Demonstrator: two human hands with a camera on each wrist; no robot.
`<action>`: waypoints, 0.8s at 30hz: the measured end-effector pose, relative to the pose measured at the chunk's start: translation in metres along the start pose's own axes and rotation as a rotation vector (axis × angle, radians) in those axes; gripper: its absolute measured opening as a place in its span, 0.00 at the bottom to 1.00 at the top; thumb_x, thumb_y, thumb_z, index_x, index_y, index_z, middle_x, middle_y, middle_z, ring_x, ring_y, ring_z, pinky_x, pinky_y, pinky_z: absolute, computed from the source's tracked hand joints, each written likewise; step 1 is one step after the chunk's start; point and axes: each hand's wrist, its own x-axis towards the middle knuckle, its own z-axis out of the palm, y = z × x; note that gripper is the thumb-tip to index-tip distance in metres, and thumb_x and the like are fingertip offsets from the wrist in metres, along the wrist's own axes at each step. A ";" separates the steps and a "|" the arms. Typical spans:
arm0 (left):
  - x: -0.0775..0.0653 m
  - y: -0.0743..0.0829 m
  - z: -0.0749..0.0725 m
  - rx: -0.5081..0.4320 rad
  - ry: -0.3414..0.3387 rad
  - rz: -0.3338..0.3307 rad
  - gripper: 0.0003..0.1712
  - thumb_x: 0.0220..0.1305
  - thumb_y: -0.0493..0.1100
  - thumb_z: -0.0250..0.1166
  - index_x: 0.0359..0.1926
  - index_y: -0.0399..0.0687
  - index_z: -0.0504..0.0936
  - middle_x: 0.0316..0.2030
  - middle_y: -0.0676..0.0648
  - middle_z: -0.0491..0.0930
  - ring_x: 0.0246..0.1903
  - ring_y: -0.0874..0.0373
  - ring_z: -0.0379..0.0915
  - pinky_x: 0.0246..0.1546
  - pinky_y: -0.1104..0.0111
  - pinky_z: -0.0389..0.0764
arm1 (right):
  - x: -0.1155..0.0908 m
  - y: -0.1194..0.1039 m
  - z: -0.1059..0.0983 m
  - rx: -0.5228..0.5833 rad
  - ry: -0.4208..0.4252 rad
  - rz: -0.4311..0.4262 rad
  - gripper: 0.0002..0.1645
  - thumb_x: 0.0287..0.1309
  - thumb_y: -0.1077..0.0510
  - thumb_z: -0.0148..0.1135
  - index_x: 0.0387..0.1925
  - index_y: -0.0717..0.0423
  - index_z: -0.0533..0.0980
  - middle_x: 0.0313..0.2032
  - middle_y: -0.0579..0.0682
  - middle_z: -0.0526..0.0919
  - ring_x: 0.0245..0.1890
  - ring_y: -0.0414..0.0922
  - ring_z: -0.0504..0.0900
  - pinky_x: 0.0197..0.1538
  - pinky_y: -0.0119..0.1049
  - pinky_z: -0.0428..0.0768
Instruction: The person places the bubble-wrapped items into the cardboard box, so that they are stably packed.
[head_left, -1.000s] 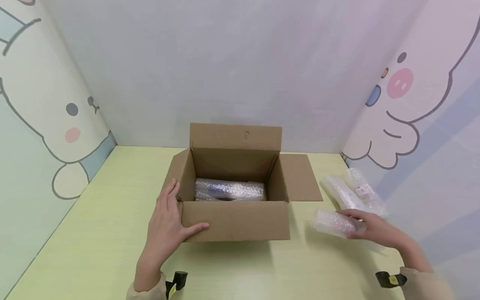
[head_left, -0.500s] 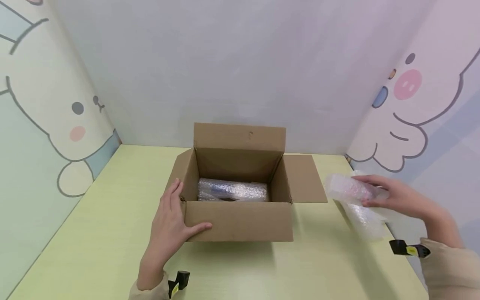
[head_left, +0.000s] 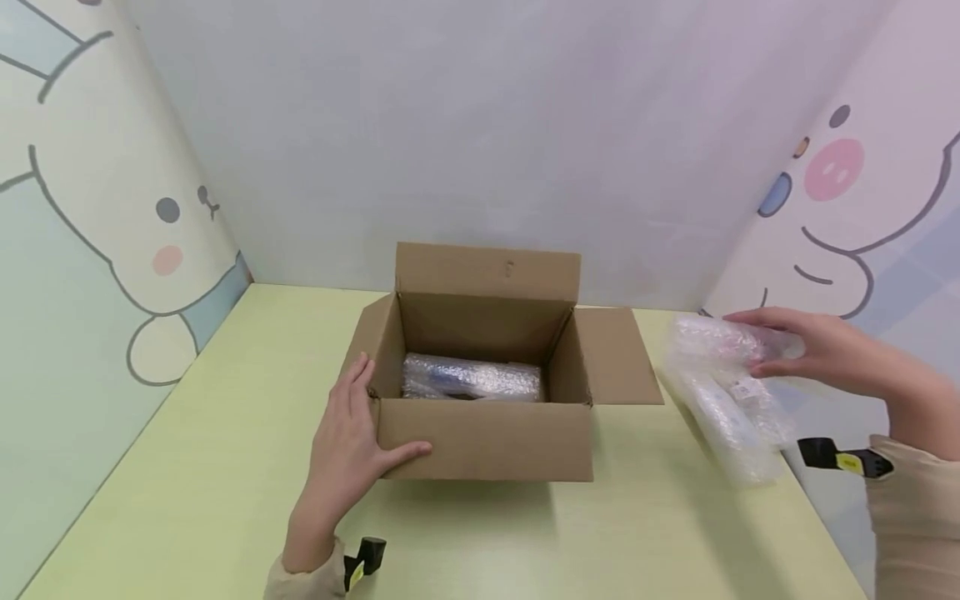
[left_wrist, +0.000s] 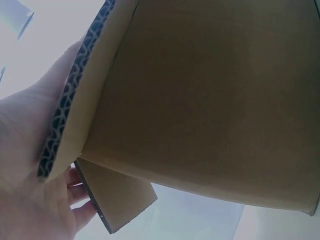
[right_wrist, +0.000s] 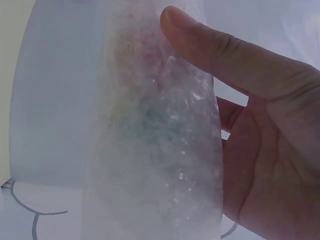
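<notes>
Now farther back, right of the cardboard box (head_left: 487,327), a bubble-wrapped roll (head_left: 711,340) is pinched by the right hand (head_left: 828,352); the left hand (head_left: 347,446), thumb spread from fingers, touches box flaps (head_left: 495,442); a nearby label (head_left: 746,389) is unreadable.

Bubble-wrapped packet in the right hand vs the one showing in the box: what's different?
The held packet is gripped by the right hand; the boxed packet lies in the open box, no hand on it.
The held packet shows pink through its wrap; the boxed packet shows blue.
Fingers partly cover the held packet; the box's front partly hides the boxed packet.
Shared: clear bubble wrap.
</notes>
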 end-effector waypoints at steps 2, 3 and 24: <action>0.000 0.000 0.000 0.000 -0.002 -0.004 0.73 0.31 0.67 0.77 0.70 0.28 0.55 0.71 0.33 0.56 0.69 0.39 0.55 0.66 0.47 0.65 | 0.006 -0.006 -0.001 -0.016 -0.015 0.000 0.41 0.41 0.52 0.78 0.61 0.42 0.74 0.56 0.31 0.76 0.50 0.10 0.59 0.45 0.10 0.61; 0.000 0.000 0.000 -0.001 -0.002 -0.007 0.73 0.31 0.67 0.77 0.70 0.28 0.55 0.71 0.34 0.56 0.69 0.39 0.55 0.66 0.47 0.64 | 0.011 -0.011 -0.001 -0.021 -0.024 -0.005 0.40 0.42 0.50 0.78 0.61 0.40 0.74 0.56 0.36 0.78 0.50 0.10 0.60 0.45 0.10 0.62; -0.001 0.004 0.003 -0.032 0.009 -0.030 0.75 0.28 0.64 0.79 0.71 0.31 0.52 0.71 0.33 0.55 0.69 0.38 0.55 0.67 0.47 0.64 | 0.135 -0.124 0.030 0.083 -0.208 -0.254 0.34 0.52 0.52 0.72 0.62 0.47 0.73 0.59 0.49 0.78 0.58 0.50 0.76 0.60 0.52 0.74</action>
